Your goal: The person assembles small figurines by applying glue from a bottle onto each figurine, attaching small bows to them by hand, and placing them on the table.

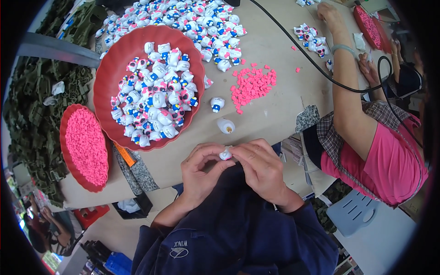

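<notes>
My left hand (200, 168) and my right hand (260, 166) meet in front of my chest at the table's near edge. Between their fingertips they pinch a small white figurine (225, 155), mostly covered by the fingers. Just beyond it on the table is a small white bottle (225, 125) with a yellowish tip. Farther back, one white and blue figurine (217, 104) lies by itself. To its right spreads a loose heap of small pink pieces (251, 88).
At left, a red scalloped tray (101, 87) holds many figurines, beside a red oval dish (64, 142) of pink pieces. More figurines (211, 27) are heaped behind. A black cable (293, 40) arcs over the table's right side, near a co-worker in pink (389, 160).
</notes>
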Available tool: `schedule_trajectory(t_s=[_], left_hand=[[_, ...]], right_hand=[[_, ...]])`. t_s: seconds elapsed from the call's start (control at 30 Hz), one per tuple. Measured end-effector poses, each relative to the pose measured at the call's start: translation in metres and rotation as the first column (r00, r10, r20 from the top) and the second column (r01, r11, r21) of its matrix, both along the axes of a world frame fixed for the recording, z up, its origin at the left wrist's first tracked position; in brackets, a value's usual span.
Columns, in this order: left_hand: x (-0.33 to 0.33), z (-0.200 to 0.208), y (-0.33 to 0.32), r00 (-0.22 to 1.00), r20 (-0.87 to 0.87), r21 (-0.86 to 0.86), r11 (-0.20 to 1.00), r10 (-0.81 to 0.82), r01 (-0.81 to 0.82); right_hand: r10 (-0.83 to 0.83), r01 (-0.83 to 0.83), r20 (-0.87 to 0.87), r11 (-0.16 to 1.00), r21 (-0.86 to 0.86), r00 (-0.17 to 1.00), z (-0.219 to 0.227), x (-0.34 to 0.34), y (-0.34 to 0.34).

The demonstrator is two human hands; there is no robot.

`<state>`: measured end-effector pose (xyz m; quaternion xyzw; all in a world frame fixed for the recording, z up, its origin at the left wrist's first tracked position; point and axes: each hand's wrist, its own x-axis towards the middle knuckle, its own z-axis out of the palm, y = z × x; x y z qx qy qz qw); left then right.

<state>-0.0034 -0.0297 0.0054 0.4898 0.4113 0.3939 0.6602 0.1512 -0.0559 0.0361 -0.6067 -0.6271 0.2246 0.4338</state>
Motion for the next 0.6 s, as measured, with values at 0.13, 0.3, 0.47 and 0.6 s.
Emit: schedule_trajectory(t_s=[0.13,0.3,0.47,0.6], left_hand=[[-0.003,0.0,0.004,0.996,0.056,-0.156,0.984,-0.075,0.083],[-0.004,-0.001,0.004,0.993,0.089,-0.181,0.979,-0.082,0.097],[-0.001,0.003,0.001,0.999,-0.007,-0.02,0.999,-0.05,0.05],[-0.006,0.007,0.004,0.996,-0.056,0.038,0.996,-0.072,0.075]], right_hand=[[0.066,-0.111,-0.206,0.969,-0.219,0.976,-0.002,0.015,0.005],[0.085,-0.109,-0.18,0.986,-0.124,0.98,-0.006,0.015,0.003],[0.048,-0.049,-0.078,0.999,-0.007,0.996,-0.006,0.007,-0.002],[0.051,-0.047,-0.083,0.997,0.055,0.995,-0.008,0.002,-0.003]])
